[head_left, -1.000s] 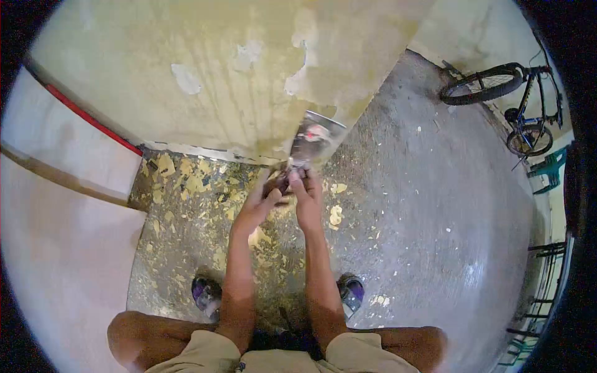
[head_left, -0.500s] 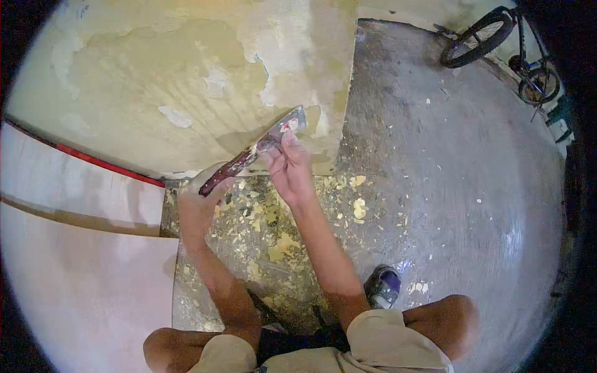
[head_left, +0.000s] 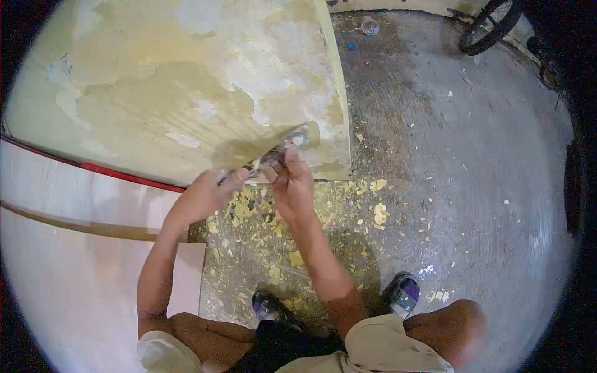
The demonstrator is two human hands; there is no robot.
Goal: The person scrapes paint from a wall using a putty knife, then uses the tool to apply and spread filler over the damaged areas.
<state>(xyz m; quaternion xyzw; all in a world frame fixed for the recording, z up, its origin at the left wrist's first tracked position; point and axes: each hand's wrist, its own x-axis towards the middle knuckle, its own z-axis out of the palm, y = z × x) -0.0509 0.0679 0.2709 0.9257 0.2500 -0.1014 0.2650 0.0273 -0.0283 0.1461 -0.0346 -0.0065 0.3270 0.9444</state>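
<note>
Patchy wall (head_left: 155,81), left hand (head_left: 208,196) palm-down gripping scraper (head_left: 272,155) by its handle (head_left: 254,166), right hand (head_left: 293,191) palm-up pinching near blade (head_left: 303,132)

Wall (head_left: 155,62) looks like matt paint, patchy and rough around the bare spots, and the flakes (head_left: 380,214) seem thin and papery. Floor (head_left: 472,205) looks like scuffed concrete with a bit of shine, scraper (head_left: 275,153) is smudged metal at the tip, sleeve (head_left: 163,353) is just matt cloth.
</note>
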